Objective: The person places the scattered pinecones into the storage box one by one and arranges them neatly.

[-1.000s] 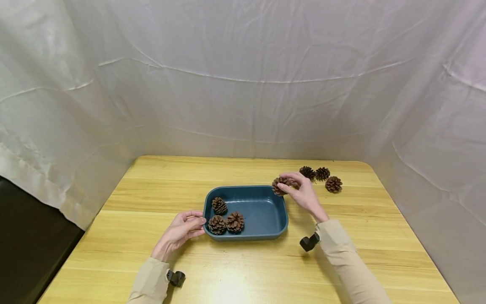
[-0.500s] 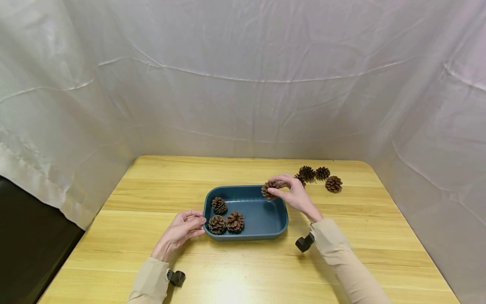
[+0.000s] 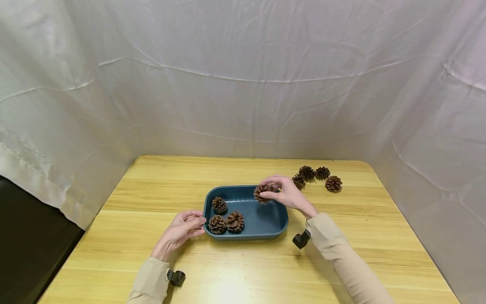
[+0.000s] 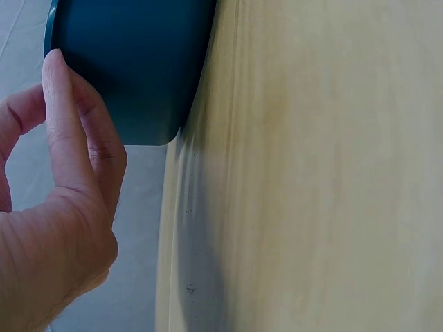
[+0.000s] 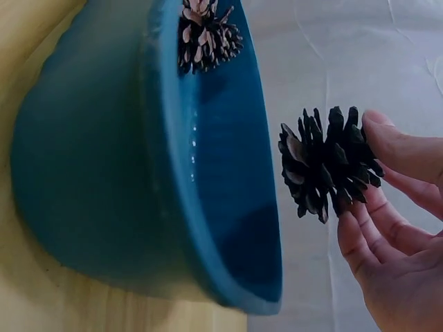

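A dark teal rectangular tub [image 3: 247,237] stands on the table with three brown pine cones in its left part, one of them at the front left corner [image 3: 217,224]. My left hand [image 3: 181,231] pinches the tub's left rim; in the left wrist view the thumb [image 4: 66,131] lies against the rim with fingers behind the wall. Over the tub's back right part, my right hand [image 3: 286,193] holds another pine cone [image 5: 329,166] between thumb and fingers. In the right wrist view that cone hangs apart from the tub wall [image 5: 90,173].
Several loose pine cones lie behind and right of the tub, the rightmost [image 3: 333,184] a little apart. The wooden table [image 3: 360,236] ends at a pale curtain [image 3: 243,105] at the back. A dark surface [image 3: 30,245] shows at the left edge.
My right hand has carried its pine cone leftward from the tub's back right corner to over the inside, uncovering a loose cone behind. The left hand and tub have stayed put.
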